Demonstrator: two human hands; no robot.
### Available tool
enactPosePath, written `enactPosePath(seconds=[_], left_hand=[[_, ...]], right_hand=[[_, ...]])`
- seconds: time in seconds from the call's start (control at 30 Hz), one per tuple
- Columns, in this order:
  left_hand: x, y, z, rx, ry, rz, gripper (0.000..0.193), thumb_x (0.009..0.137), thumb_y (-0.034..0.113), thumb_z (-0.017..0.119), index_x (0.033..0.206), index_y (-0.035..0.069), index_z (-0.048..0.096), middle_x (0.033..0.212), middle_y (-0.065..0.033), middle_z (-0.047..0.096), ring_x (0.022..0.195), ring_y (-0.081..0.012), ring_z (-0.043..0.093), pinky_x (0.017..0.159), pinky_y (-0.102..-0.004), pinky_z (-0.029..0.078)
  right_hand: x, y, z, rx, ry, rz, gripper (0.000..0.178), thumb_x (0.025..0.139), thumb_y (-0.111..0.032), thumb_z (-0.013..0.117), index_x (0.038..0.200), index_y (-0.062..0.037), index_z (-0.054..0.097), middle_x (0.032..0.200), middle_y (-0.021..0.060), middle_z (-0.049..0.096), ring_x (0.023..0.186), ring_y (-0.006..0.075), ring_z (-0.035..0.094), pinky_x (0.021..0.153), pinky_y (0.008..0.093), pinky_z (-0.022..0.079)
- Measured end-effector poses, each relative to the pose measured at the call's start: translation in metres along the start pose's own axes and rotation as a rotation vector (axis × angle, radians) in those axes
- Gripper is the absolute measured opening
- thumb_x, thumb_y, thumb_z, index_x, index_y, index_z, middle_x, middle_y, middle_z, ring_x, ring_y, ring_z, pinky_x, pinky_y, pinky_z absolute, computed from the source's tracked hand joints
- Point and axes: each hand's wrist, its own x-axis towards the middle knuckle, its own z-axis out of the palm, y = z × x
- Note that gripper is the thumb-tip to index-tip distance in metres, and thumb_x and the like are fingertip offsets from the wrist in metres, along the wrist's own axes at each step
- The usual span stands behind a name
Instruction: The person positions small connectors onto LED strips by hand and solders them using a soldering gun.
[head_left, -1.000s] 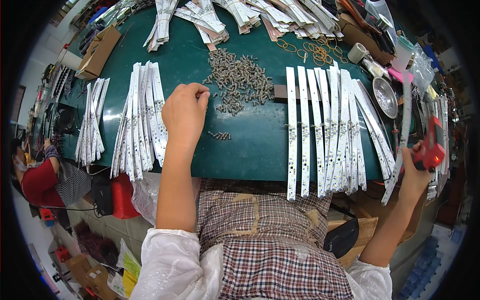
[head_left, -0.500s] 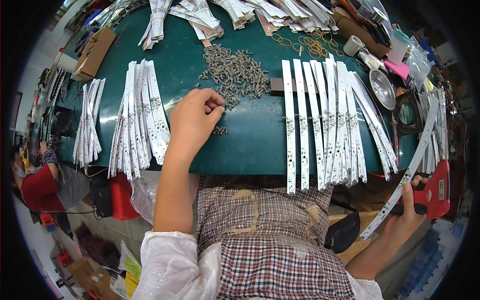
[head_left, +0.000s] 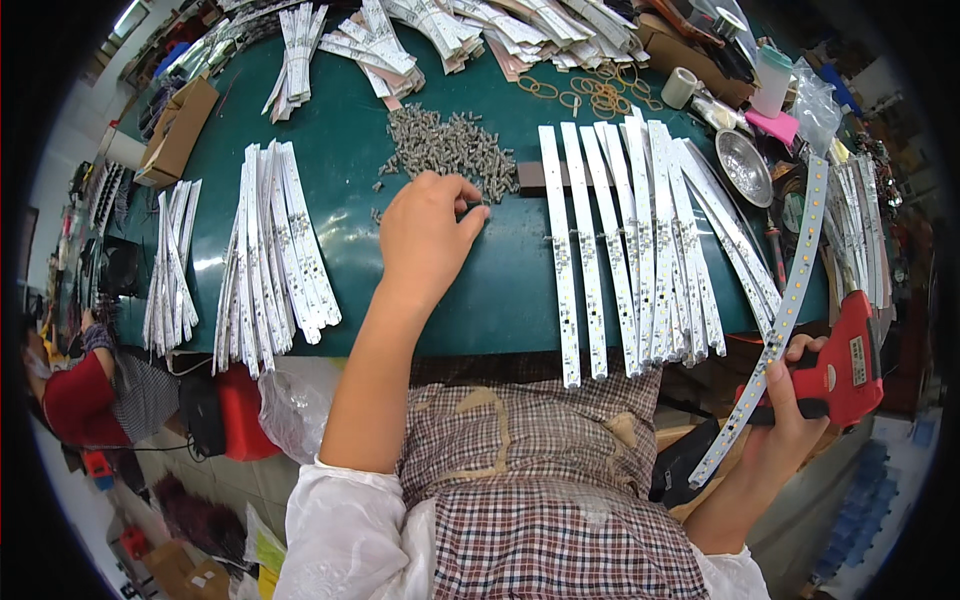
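My left hand (head_left: 428, 238) hovers over the green tabletop at the near edge of a heap of small grey connector-like parts (head_left: 450, 145). Its fingers are curled, thumb and forefinger close together; whatever lies between them is too small to make out. Off to the right, my right hand (head_left: 790, 405) grips a red gun-shaped tool (head_left: 853, 365) with a black handle. The same hand's thumb presses a long white LED strip board (head_left: 770, 345), which stands slanted across it. Beside the heap, a row of similar LED strips (head_left: 630, 260) overhangs the near table edge.
Left of my left hand lie two more groups of LED strips (head_left: 272, 260). Bundled strips (head_left: 430, 25) and rubber bands (head_left: 600, 95) sit farther back. A metal bowl (head_left: 743, 165) and a cardboard box (head_left: 177, 130) flank the table (head_left: 450, 325). A person in red (head_left: 85, 395) is at far left.
My left hand has shifted right along the near edge of the heap. The right hand, still holding the red tool and the strip, sits slightly farther left and higher in view.
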Motion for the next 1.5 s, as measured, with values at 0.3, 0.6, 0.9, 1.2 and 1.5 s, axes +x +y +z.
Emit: enactPosePath(seconds=[0.3,0.6,0.9,1.2,1.5], left_hand=[[0.001,0.003,0.01,0.028,0.081,0.053,0.009,0.071,0.013,0.073,0.076,0.009,0.067,0.072,-0.0034,0.058,0.071,-0.0192,0.059,0.065,-0.0338,0.046],[0.002,-0.002,0.018,0.122,0.086,0.139,0.008,0.068,0.011,0.072,0.074,0.01,0.066,0.073,-0.0033,0.056,0.075,-0.0226,0.058,0.066,-0.0355,0.048],[0.002,-0.006,0.002,0.168,0.144,0.177,0.008,0.069,0.009,0.07,0.074,0.011,0.064,0.072,-0.0043,0.056,0.072,-0.0233,0.058,0.065,-0.0354,0.047],[0.01,-0.008,-0.005,0.095,0.042,0.028,0.011,0.073,0.008,0.068,0.08,0.009,0.06,0.078,-0.0043,0.061,0.077,-0.0234,0.06,0.07,-0.0355,0.047],[0.018,-0.007,0.002,0.082,-0.042,0.144,0.009,0.074,0.013,0.068,0.084,0.013,0.07,0.079,-0.0059,0.057,0.084,-0.0247,0.058,0.076,-0.0369,0.047]], right_hand=[[-0.007,0.004,-0.002,-0.004,0.028,0.016,0.048,0.072,0.006,0.066,0.114,-0.0037,0.045,0.094,0.0064,0.05,0.075,0.0102,0.053,0.055,0.0211,0.049],[-0.011,0.006,0.002,-0.011,-0.03,0.036,0.047,0.072,0.008,0.065,0.114,-0.0024,0.045,0.094,0.0071,0.05,0.075,0.0107,0.053,0.056,0.0213,0.049],[-0.013,0.01,0.007,-0.063,-0.055,0.06,0.048,0.073,0.007,0.066,0.116,-0.0011,0.045,0.095,0.0078,0.05,0.077,0.0108,0.054,0.055,0.0203,0.049],[-0.01,0.007,0.023,-0.083,-0.047,0.086,0.048,0.073,0.007,0.065,0.115,0.0,0.045,0.095,0.0087,0.051,0.078,0.0105,0.055,0.054,0.02,0.051],[-0.005,0.009,0.017,-0.037,-0.067,0.09,0.046,0.073,0.008,0.065,0.114,-0.0018,0.046,0.096,0.0074,0.052,0.079,0.0107,0.055,0.059,0.0199,0.051]])
